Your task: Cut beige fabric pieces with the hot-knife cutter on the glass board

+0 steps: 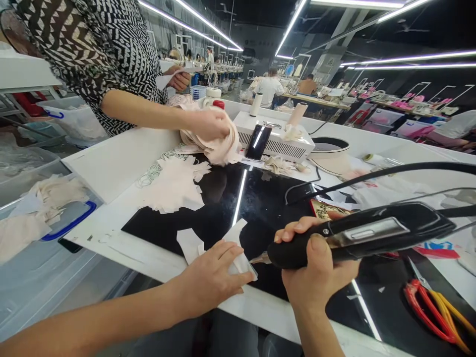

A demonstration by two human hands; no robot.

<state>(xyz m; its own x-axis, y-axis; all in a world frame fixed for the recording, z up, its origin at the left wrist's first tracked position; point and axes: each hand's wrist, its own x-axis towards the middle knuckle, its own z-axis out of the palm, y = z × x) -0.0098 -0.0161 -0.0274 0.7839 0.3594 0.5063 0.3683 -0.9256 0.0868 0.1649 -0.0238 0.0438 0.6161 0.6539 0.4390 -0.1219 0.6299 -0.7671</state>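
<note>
My left hand (219,272) lies with its fingers apart on a white cut fabric piece (190,244), pressing it at the near edge of the black glossy board (260,198). Wrapped round a black handheld electric tool (357,233) is my right hand (316,258). The tool's pointed metal tip is just right of the fabric, close to my left fingertips; whether it touches the fabric I cannot tell. A flat pile of pale fabric pieces (173,183) lies beyond my left hand.
A co-worker's hand (211,124) is on a bundle of pale fabric (223,148) at the back left. Red-handled scissors (427,307) lie at the right. Behind the board are a phone (258,141) and a white vented box (275,139). A black cable (390,171) crosses above the right side.
</note>
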